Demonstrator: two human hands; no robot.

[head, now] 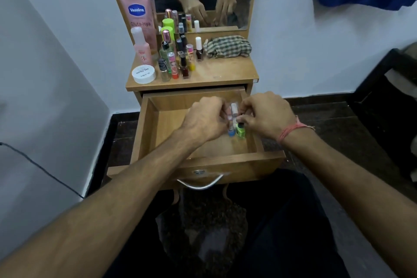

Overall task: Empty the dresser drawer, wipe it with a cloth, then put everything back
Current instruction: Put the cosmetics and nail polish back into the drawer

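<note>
Dresser drawer (149,124), both hands (204,119) on bottles (234,110)

Smooth wooden drawer (149,128), metal handle (199,184)

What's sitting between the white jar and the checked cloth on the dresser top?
In the head view, a cluster of small cosmetic bottles stands between the white jar and the checked cloth.

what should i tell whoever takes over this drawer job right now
Left hand and right hand both hold a cluster of small bottles over the open drawer.
Most other cosmetics stand on the dresser top, beside the checked cloth.
The drawer looks otherwise bare.
I can't tell whether it has been wiped or whether these bottles are going in or out.
</note>
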